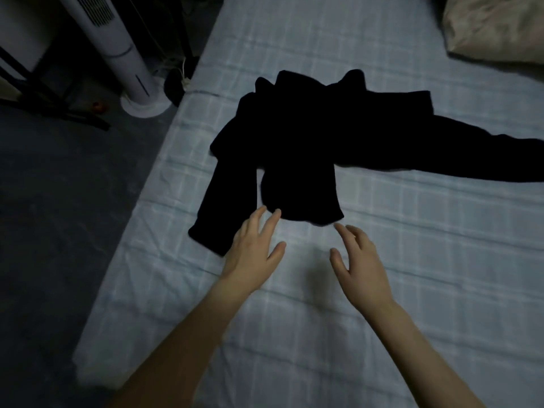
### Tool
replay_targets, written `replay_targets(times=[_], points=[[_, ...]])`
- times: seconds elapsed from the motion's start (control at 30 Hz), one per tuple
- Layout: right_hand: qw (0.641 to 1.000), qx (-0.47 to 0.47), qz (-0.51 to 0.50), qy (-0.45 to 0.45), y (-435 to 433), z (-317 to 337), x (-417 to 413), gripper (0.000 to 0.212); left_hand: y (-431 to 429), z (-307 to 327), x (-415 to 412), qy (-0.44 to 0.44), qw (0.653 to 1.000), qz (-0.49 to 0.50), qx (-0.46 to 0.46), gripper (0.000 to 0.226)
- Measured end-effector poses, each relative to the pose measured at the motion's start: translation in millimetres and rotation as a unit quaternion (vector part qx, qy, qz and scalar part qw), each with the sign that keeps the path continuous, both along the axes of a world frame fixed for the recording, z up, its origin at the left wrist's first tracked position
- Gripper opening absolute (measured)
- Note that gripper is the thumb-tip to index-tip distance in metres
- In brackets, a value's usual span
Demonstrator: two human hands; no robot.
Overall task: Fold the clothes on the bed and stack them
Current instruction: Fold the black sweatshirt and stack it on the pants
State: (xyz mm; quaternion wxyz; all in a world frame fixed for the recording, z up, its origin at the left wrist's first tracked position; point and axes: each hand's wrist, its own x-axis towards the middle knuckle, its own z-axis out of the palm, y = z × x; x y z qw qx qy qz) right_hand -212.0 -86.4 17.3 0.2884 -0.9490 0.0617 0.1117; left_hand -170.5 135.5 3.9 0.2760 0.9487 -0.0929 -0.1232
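Observation:
A heap of black clothes [306, 148] lies crumpled on the pale blue checked bed [382, 260]. One black sleeve or leg runs down to the left near the bed's edge; another long part stretches off to the right. My left hand [253, 251] hovers with fingers spread, its fingertips at the near edge of the black cloth. My right hand [359, 260] is also spread and empty, its fingertips just short of the cloth's lower right corner. In this dim light I cannot separate the garments.
The bed's left edge drops to a dark floor. A white tower fan [123, 51] stands there beside a black stand [44, 92] and some cables. A beige pillow [497, 28] lies at the far right corner of the bed.

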Motion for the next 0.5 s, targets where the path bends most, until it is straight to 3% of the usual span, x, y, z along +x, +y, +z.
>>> replay_targets(times=[0.13, 0.23, 0.37, 0.5], points=[[0.999, -0.026, 0.004, 0.020, -6, -75, 65, 0.062, -20, -64, 52, 0.011, 0.999, -0.018, 0.045, 0.069], [0.998, -0.061, -0.027, 0.010, -9, -116, 107, 0.069, -34, -102, 92, -0.017, 0.997, 0.023, 0.065, 0.070], [0.997, -0.047, -0.053, 0.028, -6, -155, 132, 0.073, -56, -139, 115, 0.016, 0.991, 0.071, 0.110, 0.072], [0.989, 0.113, -0.093, 0.001, -10, -164, 132, 0.068, -64, -148, 109, -0.014, 0.992, 0.101, 0.077, 0.067]])
